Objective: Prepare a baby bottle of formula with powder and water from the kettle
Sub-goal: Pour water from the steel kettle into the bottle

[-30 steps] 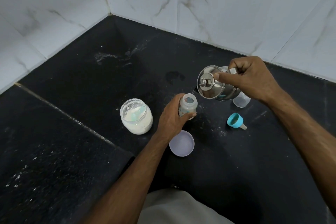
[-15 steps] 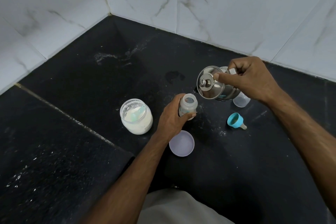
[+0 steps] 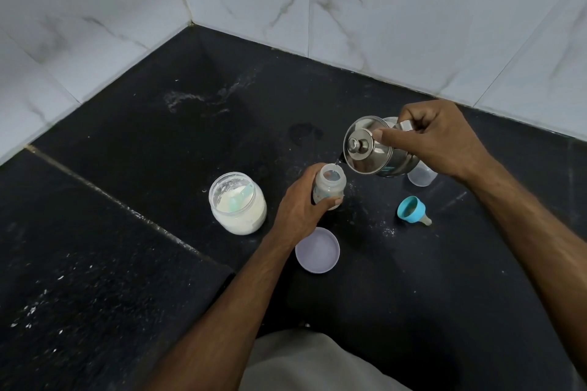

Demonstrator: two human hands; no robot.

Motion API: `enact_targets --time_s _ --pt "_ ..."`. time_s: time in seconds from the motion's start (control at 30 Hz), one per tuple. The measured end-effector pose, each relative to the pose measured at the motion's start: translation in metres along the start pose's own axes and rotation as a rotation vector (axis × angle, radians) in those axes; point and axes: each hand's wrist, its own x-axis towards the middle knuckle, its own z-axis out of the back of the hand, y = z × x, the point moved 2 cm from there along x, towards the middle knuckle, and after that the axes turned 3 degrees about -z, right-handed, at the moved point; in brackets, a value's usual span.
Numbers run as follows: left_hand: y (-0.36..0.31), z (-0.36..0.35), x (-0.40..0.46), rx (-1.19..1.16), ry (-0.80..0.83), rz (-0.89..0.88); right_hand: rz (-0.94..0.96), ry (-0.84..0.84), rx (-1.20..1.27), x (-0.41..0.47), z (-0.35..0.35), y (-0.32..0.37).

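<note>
Black counter [image 3: 127, 263]: work surface. Your right hand [image 3: 435, 140]: fingers wrapped around the tilted steel kettle [image 3: 368, 152], thumb on its lid. Powder jar [image 3: 237, 202]: open, left of bottle. Your left hand [image 3: 300, 203]: fingers closed around the baby bottle [image 3: 329, 187], upright beneath the spout. Lilac lid [image 3: 317, 250]; blue teat ring [image 3: 412, 209].

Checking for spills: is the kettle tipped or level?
Tipped: the kettle leans toward the bottle, a thin stream entering its mouth.
</note>
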Motion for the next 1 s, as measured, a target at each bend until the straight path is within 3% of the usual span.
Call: enact_targets --time_s 1.0 --pt "0.0031 -0.0001 0.0027 0.001 0.009 0.012 0.027 -0.035 -0.011 -0.0001 0.0039 0.0074"
